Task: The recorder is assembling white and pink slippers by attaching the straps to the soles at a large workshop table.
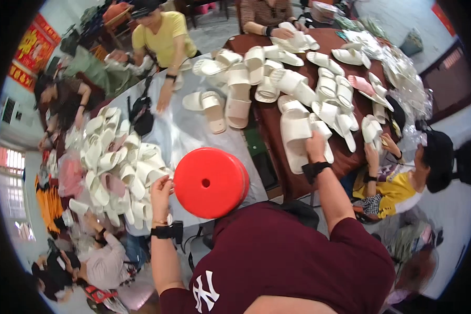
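My right hand [315, 146] grips a white slipper [324, 137] at the near edge of the brown-covered table. A larger white slipper [294, 137] lies right beside it, sole down. My left hand [161, 196] is at the right side of a big heap of white slippers [107, 162]. Its fingers are curled together, and I cannot make out anything in them. Between my hands stands a round red stool [208, 180] with a hole in its top. A few pink slippers [112, 184] lie among the white ones.
Many more slippers [293, 86] cover the brown table [269, 123]. Clear plastic bags [411, 86] lie at its right end. A black bag [141, 115] rests on the pale sheet [180, 133]. People sit around, including one in yellow at the right [397, 188] and one across [162, 39].
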`<action>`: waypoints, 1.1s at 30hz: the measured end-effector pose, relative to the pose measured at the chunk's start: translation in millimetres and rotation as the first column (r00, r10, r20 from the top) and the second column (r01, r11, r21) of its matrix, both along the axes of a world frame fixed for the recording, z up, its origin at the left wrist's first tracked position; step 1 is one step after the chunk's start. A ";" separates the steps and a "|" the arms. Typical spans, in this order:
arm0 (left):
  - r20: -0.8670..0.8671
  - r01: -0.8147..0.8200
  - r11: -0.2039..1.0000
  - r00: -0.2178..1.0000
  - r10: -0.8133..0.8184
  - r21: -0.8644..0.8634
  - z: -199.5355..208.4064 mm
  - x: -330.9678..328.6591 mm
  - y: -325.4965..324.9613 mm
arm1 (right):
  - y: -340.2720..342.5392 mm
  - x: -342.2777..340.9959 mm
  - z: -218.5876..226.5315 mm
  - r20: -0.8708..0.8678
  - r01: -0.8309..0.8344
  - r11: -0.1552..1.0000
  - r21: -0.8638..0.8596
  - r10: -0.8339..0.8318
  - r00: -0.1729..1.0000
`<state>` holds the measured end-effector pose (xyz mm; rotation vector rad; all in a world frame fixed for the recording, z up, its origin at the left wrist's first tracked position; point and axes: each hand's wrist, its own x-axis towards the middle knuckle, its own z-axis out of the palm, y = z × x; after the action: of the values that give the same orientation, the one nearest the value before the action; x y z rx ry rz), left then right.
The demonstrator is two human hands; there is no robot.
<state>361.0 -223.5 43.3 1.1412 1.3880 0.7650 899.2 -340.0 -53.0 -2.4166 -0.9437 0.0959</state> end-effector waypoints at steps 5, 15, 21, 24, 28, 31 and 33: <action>0.124 0.124 0.992 0.985 -0.122 -0.010 21.4 41.5 -20.9 | 6.2 9.5 98.0 -0.475 -0.107 0.945 0.308 0.250 0.844; 0.690 0.374 0.927 0.668 -0.277 0.010 67.5 68.5 -56.6 | 55.4 -197.5 219.1 -0.502 -0.712 0.635 0.298 0.739 0.449; 0.548 -0.039 0.985 0.827 0.125 -0.166 48.7 50.3 -65.6 | 83.3 -275.5 143.7 -0.354 -0.885 0.424 0.193 0.871 0.340; 0.501 -0.138 0.974 0.839 0.212 -0.180 20.1 29.9 -72.7 | 90.8 -276.5 138.2 -0.299 -0.908 0.245 0.339 0.943 0.143; 0.494 -0.166 0.955 0.826 0.272 -0.248 -4.0 12.9 -89.2 | 131.1 -240.3 114.6 0.002 -0.833 0.464 0.300 0.873 0.487; 0.446 -0.130 0.952 0.860 0.248 -0.278 -10.4 6.2 -92.9 | 148.6 -227.0 76.9 -0.014 -0.821 0.554 0.140 0.830 0.557; 0.435 -0.106 0.936 0.864 0.254 -0.337 -19.2 -1.8 -95.5 | 152.8 -226.2 71.3 -0.039 -0.891 0.448 0.072 0.894 0.447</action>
<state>359.3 -319.0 24.1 0.5339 1.1504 0.8618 673.0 -187.1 18.3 -1.5641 -2.0767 0.5374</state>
